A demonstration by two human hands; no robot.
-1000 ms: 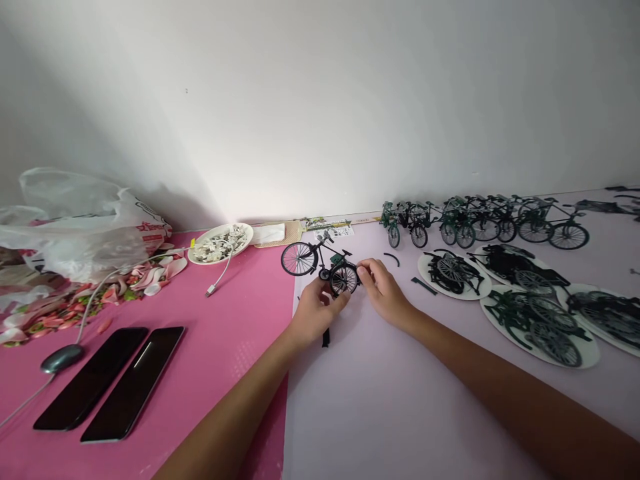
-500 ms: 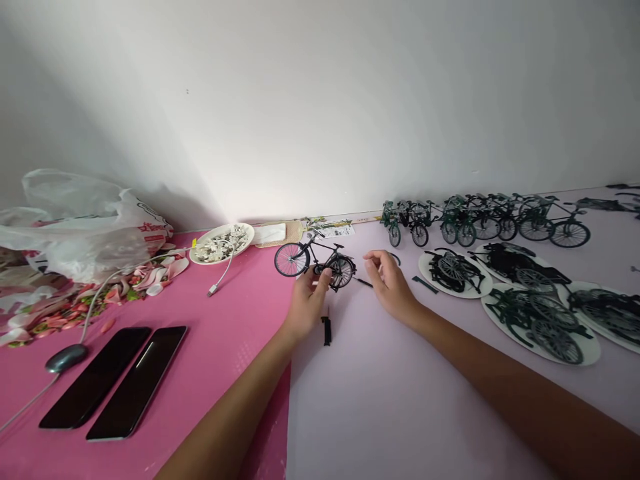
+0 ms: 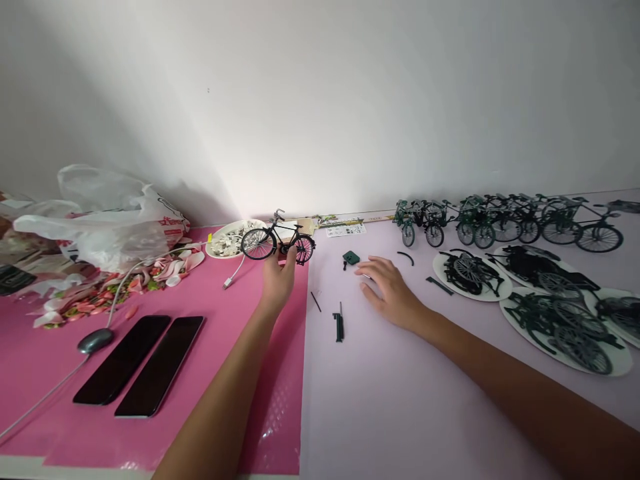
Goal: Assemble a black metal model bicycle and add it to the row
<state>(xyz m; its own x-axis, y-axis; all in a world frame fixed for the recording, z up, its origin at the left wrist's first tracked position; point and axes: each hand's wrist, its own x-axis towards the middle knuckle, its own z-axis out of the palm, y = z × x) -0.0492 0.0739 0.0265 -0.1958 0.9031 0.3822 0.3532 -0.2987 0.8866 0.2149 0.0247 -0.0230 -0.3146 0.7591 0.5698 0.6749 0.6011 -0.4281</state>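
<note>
Model bicycle, black, upright, in left hand.
Risk: fingers clamped low on the frame; a loosened pinch could tip it, a hard one bend spokes. Held before the right side of the plate; handlebars point left, long axis left-to-right. Right hand, well right of the plate: thumb and fingertips apart, contents cannot be told.

bike: shifted left, now well apart from right hand
left hand: moved left with bike
right hand: off rear wheel, now near green box
green box: no longer blocked by bike
</note>
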